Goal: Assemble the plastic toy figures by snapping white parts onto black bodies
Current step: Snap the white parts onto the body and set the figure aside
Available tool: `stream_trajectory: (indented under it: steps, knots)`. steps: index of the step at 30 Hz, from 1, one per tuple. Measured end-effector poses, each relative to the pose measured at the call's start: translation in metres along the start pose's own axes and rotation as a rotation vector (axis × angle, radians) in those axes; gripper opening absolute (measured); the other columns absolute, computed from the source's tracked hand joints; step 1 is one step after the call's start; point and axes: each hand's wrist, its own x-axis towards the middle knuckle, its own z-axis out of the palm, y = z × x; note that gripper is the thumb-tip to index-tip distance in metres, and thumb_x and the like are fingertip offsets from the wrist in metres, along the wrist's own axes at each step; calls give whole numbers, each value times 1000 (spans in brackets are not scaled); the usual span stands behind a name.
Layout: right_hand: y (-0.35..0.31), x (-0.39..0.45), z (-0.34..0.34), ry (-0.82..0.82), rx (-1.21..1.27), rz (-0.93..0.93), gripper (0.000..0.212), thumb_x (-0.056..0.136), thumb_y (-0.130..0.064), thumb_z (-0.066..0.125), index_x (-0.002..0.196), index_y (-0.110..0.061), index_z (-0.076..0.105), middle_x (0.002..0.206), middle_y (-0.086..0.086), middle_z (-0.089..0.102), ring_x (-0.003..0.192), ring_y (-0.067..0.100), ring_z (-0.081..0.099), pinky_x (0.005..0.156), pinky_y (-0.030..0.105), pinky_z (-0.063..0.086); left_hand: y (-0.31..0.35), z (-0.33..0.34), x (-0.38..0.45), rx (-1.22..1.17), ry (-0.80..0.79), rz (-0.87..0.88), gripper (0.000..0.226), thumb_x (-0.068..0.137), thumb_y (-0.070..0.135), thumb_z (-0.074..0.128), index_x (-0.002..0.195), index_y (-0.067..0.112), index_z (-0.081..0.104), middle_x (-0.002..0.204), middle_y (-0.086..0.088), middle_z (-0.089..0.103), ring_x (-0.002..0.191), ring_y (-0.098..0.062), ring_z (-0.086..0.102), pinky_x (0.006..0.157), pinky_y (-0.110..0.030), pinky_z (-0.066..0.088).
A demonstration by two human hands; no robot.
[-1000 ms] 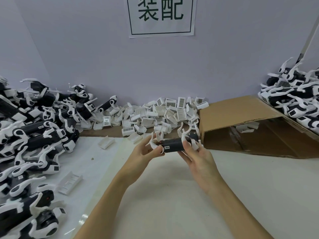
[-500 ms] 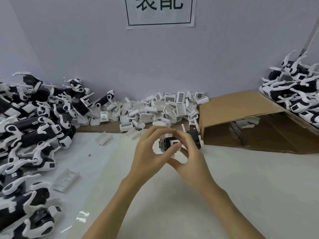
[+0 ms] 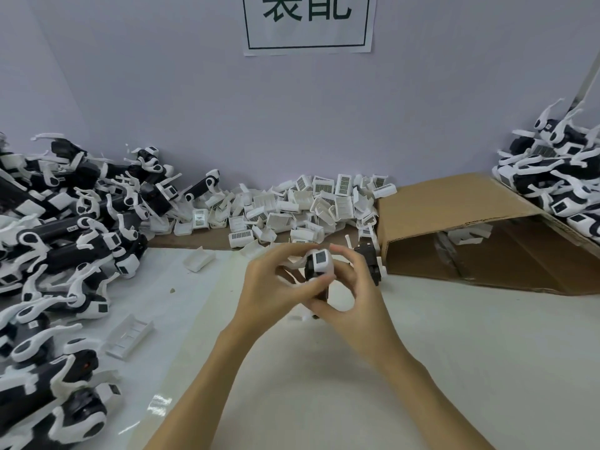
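Above the middle of the pale worktop, a black toy body is held end-on, a white part with a dark grid label sitting on its near end. Both hands curl around that figure: the left hand grips it from the left with thumb and fingers pinching the white part, while the right hand clasps it from the right and beneath. Just beyond the figure, along the wall, lies a heap of loose white parts. Left of the figure spreads a large pile of black-and-white figures; right of it lies an open cardboard box on its side, with another pile of figures behind it. A paper sign hangs on the wall above.
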Motion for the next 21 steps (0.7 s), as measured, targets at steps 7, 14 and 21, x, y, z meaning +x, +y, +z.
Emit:
stream_trajectory:
  steps: [7, 14, 21]
  knots:
    - [6, 4, 7, -19, 14, 256, 58, 87, -45, 80, 138, -33, 54, 127, -12, 70, 115, 6, 68, 96, 20, 52, -1, 0, 4, -687, 155, -555, 61, 81, 71, 78, 102, 13, 85, 112, -13, 81, 89, -28, 78, 80, -27, 62]
    - [6, 10, -4, 110, 374, 404, 61, 77, -61, 84, 120, -19, 72, 110, 6, 77, 107, 22, 73, 94, 37, 58, -12, -2, 6, -424, -2, -543, 57, 86, 71, 73, 113, 21, 83, 119, -9, 78, 118, -26, 72, 83, -27, 60]
    - [10, 9, -39, -169, 47, 179, 65, 87, -18, 85, 140, -36, 53, 144, -15, 59, 141, 3, 48, 111, 35, 45, -36, -36, 4, -474, -393, -289, 53, 101, 39, 72, 151, 27, 58, 149, 5, 64, 137, -14, 56, 105, -27, 47]
